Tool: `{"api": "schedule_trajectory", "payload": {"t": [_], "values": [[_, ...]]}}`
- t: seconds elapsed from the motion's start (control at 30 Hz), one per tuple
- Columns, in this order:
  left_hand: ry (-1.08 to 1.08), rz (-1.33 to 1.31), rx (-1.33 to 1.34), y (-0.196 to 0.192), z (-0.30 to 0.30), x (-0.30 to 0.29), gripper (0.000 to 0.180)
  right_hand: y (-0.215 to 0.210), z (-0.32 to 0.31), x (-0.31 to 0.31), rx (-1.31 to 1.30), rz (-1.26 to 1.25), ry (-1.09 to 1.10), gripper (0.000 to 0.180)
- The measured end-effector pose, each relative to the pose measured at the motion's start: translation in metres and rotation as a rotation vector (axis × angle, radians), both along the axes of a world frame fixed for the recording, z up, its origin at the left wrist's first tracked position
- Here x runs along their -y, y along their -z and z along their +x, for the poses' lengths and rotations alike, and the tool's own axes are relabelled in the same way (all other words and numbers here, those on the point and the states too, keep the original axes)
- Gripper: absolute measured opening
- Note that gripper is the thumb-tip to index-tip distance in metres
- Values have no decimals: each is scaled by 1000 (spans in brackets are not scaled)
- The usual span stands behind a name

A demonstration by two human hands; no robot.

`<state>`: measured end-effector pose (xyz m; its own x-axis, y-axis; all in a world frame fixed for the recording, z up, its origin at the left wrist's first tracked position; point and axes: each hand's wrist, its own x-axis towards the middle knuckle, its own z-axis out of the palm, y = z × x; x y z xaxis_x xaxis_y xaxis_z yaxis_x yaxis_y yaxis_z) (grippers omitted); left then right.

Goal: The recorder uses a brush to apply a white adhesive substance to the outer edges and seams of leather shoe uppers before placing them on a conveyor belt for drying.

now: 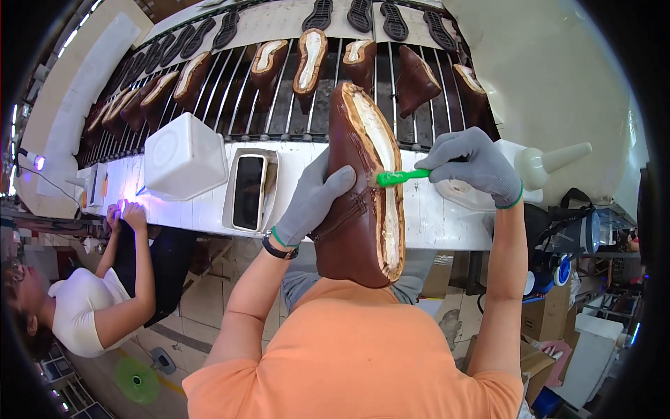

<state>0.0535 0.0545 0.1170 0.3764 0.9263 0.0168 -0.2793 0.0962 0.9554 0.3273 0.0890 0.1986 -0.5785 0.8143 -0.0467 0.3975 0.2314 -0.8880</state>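
Observation:
My left hand (312,199), in a grey glove, grips a dark brown shoe upper (349,241) by its side. The upper's bottom faces right, showing a white middle and a tan rim. Between the fingers of my gloved right hand (474,166) is a small green-handled brush (403,177). Its bristles touch the tan rim near the middle of the shoe upper. Part of my left hand is hidden behind the upper.
Beyond the white table (447,230), several brown uppers lie on a roller rack (237,105), with black soles (359,15) behind. A phone (249,192) in a tray and a white container (183,157) stand left; a white squeeze bottle (534,167) stands right. A co-worker (91,307) sits at left.

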Motion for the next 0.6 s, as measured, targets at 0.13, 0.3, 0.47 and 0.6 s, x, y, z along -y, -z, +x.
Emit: {"api": "schedule_trajectory", "payload": {"t": [0.13,0.3,0.47,0.6], "values": [[-48,-6,-21,3,-2,-3,66,10,-1,17,-75,71,-126,24],[-100,55,-20,4,-3,-3,61,12,-6,25,14,87,-12,24],[-133,34,-1,3,-3,-4,58,3,-14,23,40,153,139,21],[-139,31,-23,7,-8,-6,57,1,-5,44,-3,77,-154,22]]}}
